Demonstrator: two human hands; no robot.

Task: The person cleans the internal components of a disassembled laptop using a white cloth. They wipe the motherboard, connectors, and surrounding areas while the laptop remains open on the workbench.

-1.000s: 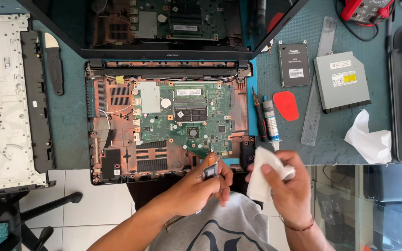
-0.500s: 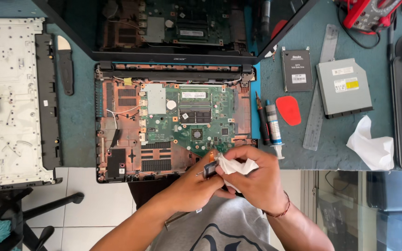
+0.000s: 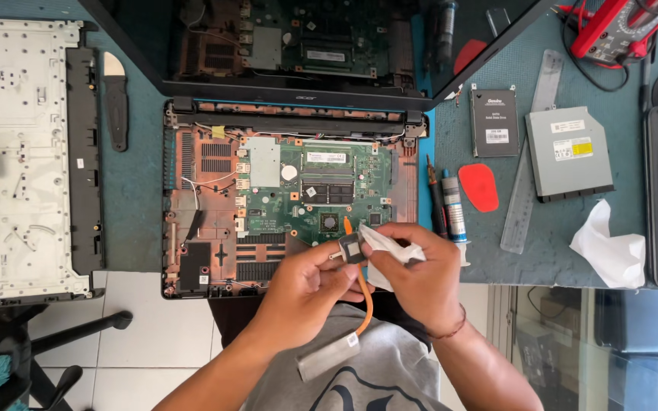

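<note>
Two hands over open laptop (image 3: 291, 205). Left hand (image 3: 306, 293) grip pinches heatsink (image 3: 350, 248) plate; copper pipe trails below. Right hand (image 3: 416, 274) grip presses tissue (image 3: 386, 247) against plate.

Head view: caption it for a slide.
Left hand holds a heat pipe; right hand presses tissue on it.

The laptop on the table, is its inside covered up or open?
Open. The laptop has its top cover off, so the green circuit board shows. The left hand holds a copper heat pipe; the right hand presses a white tissue on it.
</note>
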